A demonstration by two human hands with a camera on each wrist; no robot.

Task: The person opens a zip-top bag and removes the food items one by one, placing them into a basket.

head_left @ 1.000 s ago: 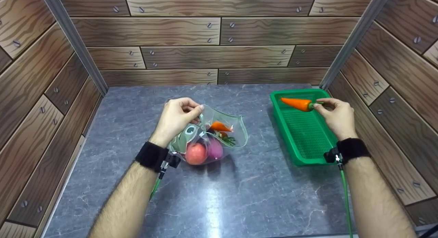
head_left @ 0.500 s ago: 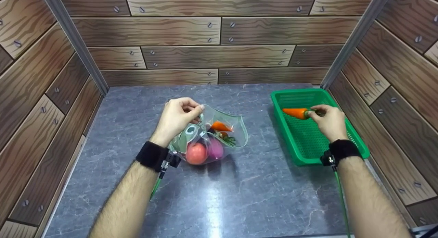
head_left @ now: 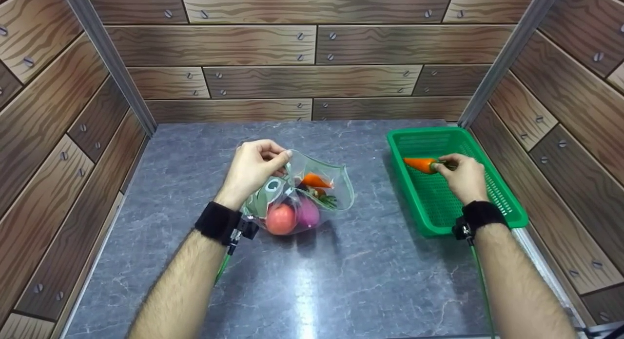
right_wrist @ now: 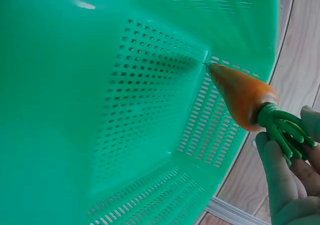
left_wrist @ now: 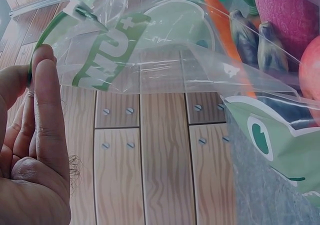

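Note:
My right hand (head_left: 463,178) pinches a carrot (head_left: 419,164) by its green stems, its orange tip pointing left over the green basket (head_left: 424,222). In the right wrist view the carrot (right_wrist: 242,95) hangs within the basket's walls, above the perforated floor. At the middle of the table my left hand (head_left: 253,168) pinches the rim of a clear zip bag (head_left: 346,183) with a green printed face. Through the plastic show a red round fruit (head_left: 281,219), a purple vegetable (head_left: 307,212) and another carrot (head_left: 316,180). Dark eggplant-like pieces (left_wrist: 245,40) also lie inside, in the left wrist view.
The grey marbled table (head_left: 195,280) is bounded by wood-print walls (head_left: 312,46) at the back and both sides. The basket stands close to the right wall. Black wrist cameras with green cables ride on both wrists.
My right hand has moved a little left and down with the carrot, lower into the basket. The left hand and the bag have stayed in place.

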